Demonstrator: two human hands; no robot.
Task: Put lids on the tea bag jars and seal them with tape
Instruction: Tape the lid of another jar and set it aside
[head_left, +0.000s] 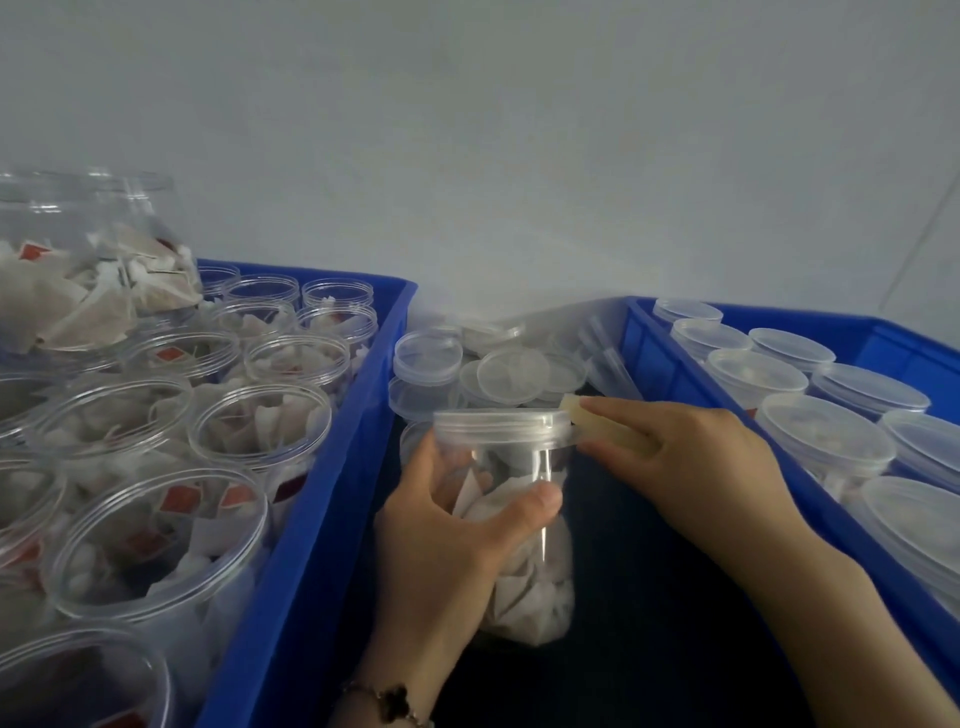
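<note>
At centre frame the left hand (452, 525) wraps its grip, thumb in front and fingers behind, round a clear tea bag jar (519, 519) whose lid (501, 428) is already on. The right hand (691, 457) pinches a yellowish strip of tape (597, 423) and presses its end against the lid's right rim. To do this well, I judge the strip should straddle the seam between lid and jar, kept taut while the left hand turns the jar into it, so no wrinkles form. Open jars fill the blue crate (332, 441) at left; lidded jars stand in the crate (691, 364) at right; loose lids (511, 374) lie behind.
</note>
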